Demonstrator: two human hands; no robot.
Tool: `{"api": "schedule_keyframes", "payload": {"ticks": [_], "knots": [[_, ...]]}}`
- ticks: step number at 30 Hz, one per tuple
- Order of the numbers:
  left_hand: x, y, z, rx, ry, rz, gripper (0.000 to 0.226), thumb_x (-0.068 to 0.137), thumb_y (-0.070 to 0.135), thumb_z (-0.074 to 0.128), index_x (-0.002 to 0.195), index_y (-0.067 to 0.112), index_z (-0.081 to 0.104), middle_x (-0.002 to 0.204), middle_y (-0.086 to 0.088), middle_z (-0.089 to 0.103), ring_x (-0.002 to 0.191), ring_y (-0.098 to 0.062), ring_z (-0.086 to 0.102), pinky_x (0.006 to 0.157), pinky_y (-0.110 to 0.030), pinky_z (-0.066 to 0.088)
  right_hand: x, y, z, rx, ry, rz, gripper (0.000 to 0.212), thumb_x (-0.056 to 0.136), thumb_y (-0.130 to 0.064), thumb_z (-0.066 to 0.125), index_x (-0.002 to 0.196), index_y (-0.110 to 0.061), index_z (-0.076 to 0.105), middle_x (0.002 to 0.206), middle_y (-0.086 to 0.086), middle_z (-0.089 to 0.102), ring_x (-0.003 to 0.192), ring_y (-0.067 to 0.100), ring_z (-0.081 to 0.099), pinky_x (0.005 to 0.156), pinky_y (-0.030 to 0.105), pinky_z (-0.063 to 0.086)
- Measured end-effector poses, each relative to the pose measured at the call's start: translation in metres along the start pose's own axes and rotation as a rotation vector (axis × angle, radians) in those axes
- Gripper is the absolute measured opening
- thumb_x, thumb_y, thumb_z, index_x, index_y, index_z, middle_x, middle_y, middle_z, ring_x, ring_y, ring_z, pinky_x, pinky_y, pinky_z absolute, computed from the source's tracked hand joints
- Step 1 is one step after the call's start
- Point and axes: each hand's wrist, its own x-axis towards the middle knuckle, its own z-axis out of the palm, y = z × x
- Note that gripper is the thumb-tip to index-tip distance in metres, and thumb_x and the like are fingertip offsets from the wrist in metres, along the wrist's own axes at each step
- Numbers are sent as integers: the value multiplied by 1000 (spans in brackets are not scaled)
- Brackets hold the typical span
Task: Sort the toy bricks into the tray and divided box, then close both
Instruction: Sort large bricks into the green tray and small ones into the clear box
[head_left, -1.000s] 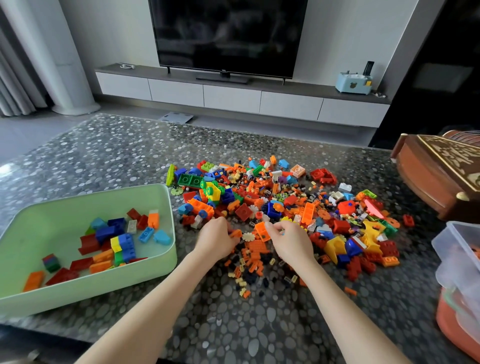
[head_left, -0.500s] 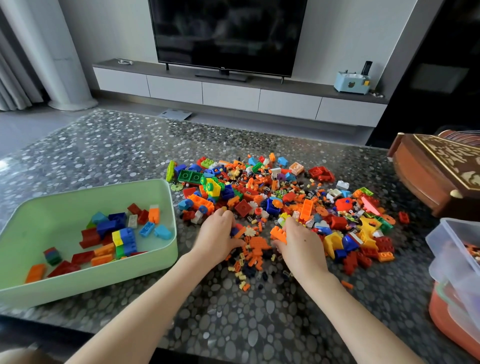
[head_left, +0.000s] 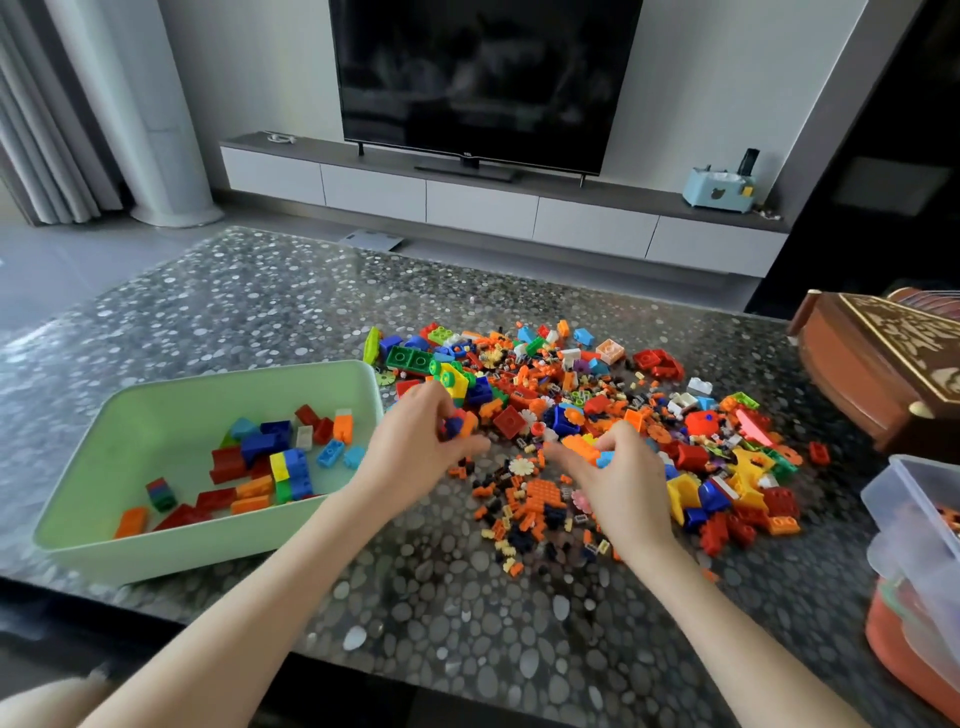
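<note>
Bricks (head_left: 563, 397) sprawl between green tray (head_left: 156, 556) and carved wooden box (head_left: 857, 384).

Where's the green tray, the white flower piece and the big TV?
green tray (head_left: 156, 556), head view, on its front outer wall.
white flower piece (head_left: 521, 466), head view, on its yellow middle.
TV (head_left: 485, 78), head view, on the middle of its dark screen.

Nothing here reads clearly: the television (head_left: 483, 78) bears a small pale logo mid-way along its lower edge (too tiny to make out), and the wooden box (head_left: 878, 374) shows only ornamental inlay.
</note>
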Motion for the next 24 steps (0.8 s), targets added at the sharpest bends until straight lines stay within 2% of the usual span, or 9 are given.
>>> {"api": "schedule_keyframes", "payload": {"ticks": [4,6,8,11,14,17,20,22,24], "knots": [[1,-18,-37,-429,20,-438,40,86,45,60,85,6,54,64,-4,42,54,-15,36,51,-25,29,13,-41,12,1036,-309,848,23,89,-30,63,95,-10,53,76,15,54,38,9,40,36,20,34],[0,-30,-57,-883,-11,-656,33,91,35,57,80,4,57,59,-4,35,47,-13,30,43,-21,22,13,-58,24,1312,-360,1049,18,91,-22,61,103,-10,54,81,19,54,38,7,41,33,15,36],[-4,-42,-73,-1112,-28,-773,25,93,27,56,81,5,60,54,-2,36,39,-8,32,36,-16,18,11,-71,37,1435,-405,1126,22,92,-22,60,101,-2,53,82,19,54,43,7,43,32,15,39],[-11,-60,-92,-1139,0,-807,24,93,25,56,87,2,59,52,-2,39,43,-8,33,34,-15,20,7,-96,58,1458,-529,1106,30,94,-22,56,104,7,55,81,19,56,48,12,51,34,19,45],[-15,-75,-99,-919,58,-815,27,93,26,57,88,0,60,61,-5,40,51,-11,30,38,-16,25,6,-126,79,1451,-636,1022,32,94,-17,56,113,8,52,90,22,56,57,23,61,43,26,54],[-13,-86,-95,-630,117,-761,26,93,24,58,107,2,63,72,-4,54,60,-13,42,58,-24,37,3,-151,94,1418,-708,857,44,92,-28,58,122,2,48,112,20,51,98,33,57,81,39,56],[-8,-83,-90,-518,185,-698,29,95,20,52,122,8,59,96,-1,63,79,-13,53,72,-23,41,3,-156,96,1337,-817,730,68,92,-45,50,143,-4,32,146,21,34,133,35,38,112,46,29],[-4,-79,-84,-474,204,-640,31,96,16,49,125,10,58,113,-3,62,85,-11,53,72,-21,40,5,-146,90,1307,-769,631,66,96,-42,44,145,-1,29,151,19,28,140,30,29,114,41,25],[-2,-77,-75,-425,211,-576,30,96,13,45,123,13,60,116,-2,62,80,-9,54,67,-22,42,10,-125,83,1077,-574,478,50,98,-30,48,139,-3,41,143,14,45,128,22,47,105,32,40]]}}
